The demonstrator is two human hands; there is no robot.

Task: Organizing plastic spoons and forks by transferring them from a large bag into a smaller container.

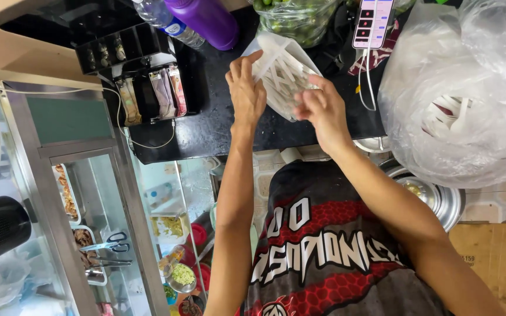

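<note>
My left hand point(246, 89) grips the left side of a small clear plastic bag point(281, 70) holding several white plastic utensils. My right hand point(321, 111) pinches the bag's lower right side, fingers curled on it. Both hands hold the bag just above the black countertop point(206, 126).
A big clear plastic bag of white utensils point(458, 99) fills the right. A charging phone point(372, 22), a purple bottle point(206, 20), a clear water bottle point(162, 17) and a bag of green fruit point(294, 17) sit at the counter's far side. A black money tray point(142, 76) lies left; a glass food case point(106, 234) and steel bowls point(440, 199) below.
</note>
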